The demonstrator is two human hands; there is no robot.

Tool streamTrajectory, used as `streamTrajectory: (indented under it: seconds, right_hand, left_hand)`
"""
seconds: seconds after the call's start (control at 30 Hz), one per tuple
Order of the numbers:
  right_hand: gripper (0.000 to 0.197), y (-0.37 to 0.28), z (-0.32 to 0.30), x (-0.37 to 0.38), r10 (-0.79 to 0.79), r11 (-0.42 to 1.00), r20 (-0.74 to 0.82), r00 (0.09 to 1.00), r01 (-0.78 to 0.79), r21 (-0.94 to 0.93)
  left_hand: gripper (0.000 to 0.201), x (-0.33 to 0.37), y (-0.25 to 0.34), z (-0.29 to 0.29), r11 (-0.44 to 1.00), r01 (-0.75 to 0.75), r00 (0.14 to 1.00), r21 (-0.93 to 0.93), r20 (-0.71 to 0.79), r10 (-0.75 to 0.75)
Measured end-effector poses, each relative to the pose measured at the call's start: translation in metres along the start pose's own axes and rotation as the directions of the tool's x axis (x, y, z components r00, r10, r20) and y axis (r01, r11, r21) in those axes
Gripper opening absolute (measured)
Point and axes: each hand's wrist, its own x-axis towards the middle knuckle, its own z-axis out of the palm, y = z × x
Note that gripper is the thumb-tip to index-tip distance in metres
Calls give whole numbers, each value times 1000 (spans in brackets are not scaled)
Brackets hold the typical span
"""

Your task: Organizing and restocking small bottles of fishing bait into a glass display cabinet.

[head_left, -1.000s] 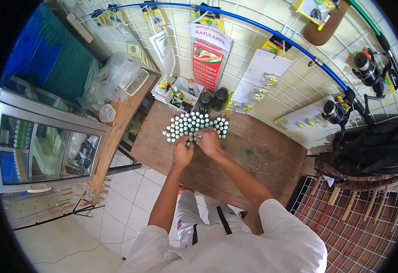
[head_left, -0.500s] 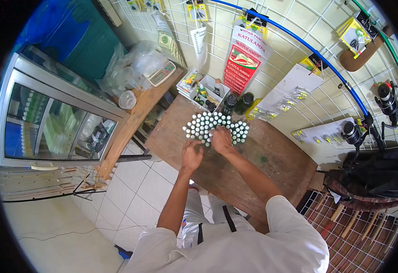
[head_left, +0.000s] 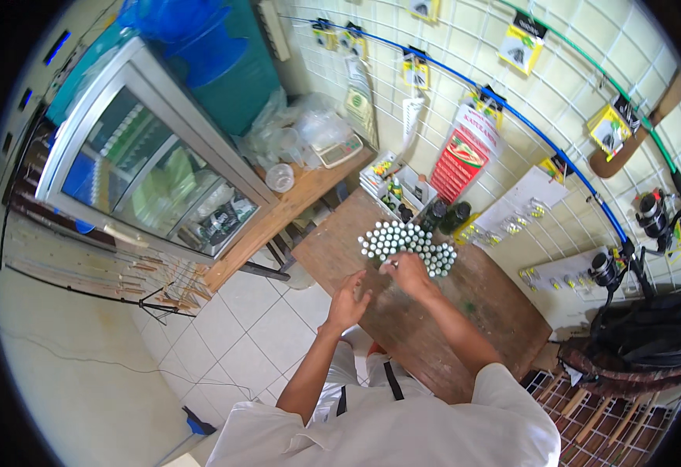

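A tight cluster of small upright bottles with white caps (head_left: 393,237) stands on the brown wooden table (head_left: 465,327). My right hand (head_left: 410,278) is at the near edge of the cluster, thumb and fingers drawn together. Something small and dark with a pale end shows at its fingertips, too little of it to name. To its left, my left hand (head_left: 346,303) hovers over the table's near left edge. Its fingers are apart and it holds nothing. Part of the cluster's near side is hidden behind my right hand.
Behind the bottles stand two dark jars (head_left: 455,216) and a white box of small packages (head_left: 391,183). A wire grid wall with fishing rods (head_left: 531,115) rises beyond. At left are a glass-door cabinet (head_left: 224,233) and a side bench with a scale (head_left: 336,152).
The view has swung left, so the scene sits further right. My right hand has drawn back from among the caps to the near edge. My left hand has moved away from the bottles and opened.
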Motion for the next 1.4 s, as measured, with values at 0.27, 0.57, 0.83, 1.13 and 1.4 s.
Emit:
streamTrajectory:
  seconds: [0.27,0.57,0.83,1.13,1.4]
  right_hand:
    - [25,-139,-15,-20,-412,910,254,875,379,167]
    - [38,-267,45,15,-564,681,344,751,187,708]
    - [55,-399,115,76,-669,566,116,734,402,720]
    - [49,-491,146,116,-557,620,-129,820,514,593]
    - [42,-496,157,114,-543,601,-283,790,601,527]
  left_hand:
    - [26,-46,9,-69,977,33,989,-210,-137,-63]
    - [24,-117,-5,-174,883,13,839,-469,-476,-265]
    - [26,-149,-11,-248,853,-55,746,-519,-590,-310]
    - [25,-167,-40,-303,885,-83,692,-459,-665,-281]
    - [27,-183,-59,-327,911,-44,684,-409,-677,-271]
